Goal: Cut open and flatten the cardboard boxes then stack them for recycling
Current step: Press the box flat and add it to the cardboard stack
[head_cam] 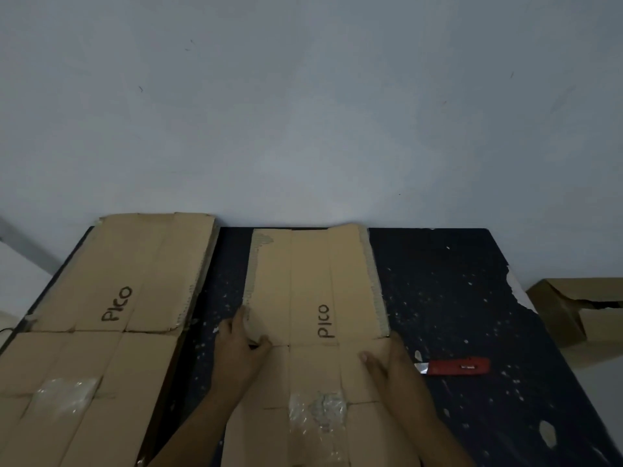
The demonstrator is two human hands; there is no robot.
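From my head camera, looking down: my left hand (241, 345) and right hand (387, 360) both lie on the opened cardboard box (313, 298) in the middle of the table (455, 291), one at each side edge, right where a fold line crosses the sheet. My left fingers are mostly straight along the left edge, thumb (263, 342) pressing on top; my right hand seems to have its fingers wrapped at the right edge with the thumb laid on the face, though I can't tell how tightly. I judge this hold is for keeping the sheet flat and square, or for picking it up by both sides. The far flap, marked "PICO", reaches the table's back edge at the wall. Over at the table's left edge lies the flattened stack (111, 298), also marked "PICO", so that's surely where this one belongs. The red utility knife (455, 366) rests just beside my right hand, blade showing, so I'd mind that. Off the right edge sits another box (573, 311), not yet flattened. Nothing stands between sheet and stack.
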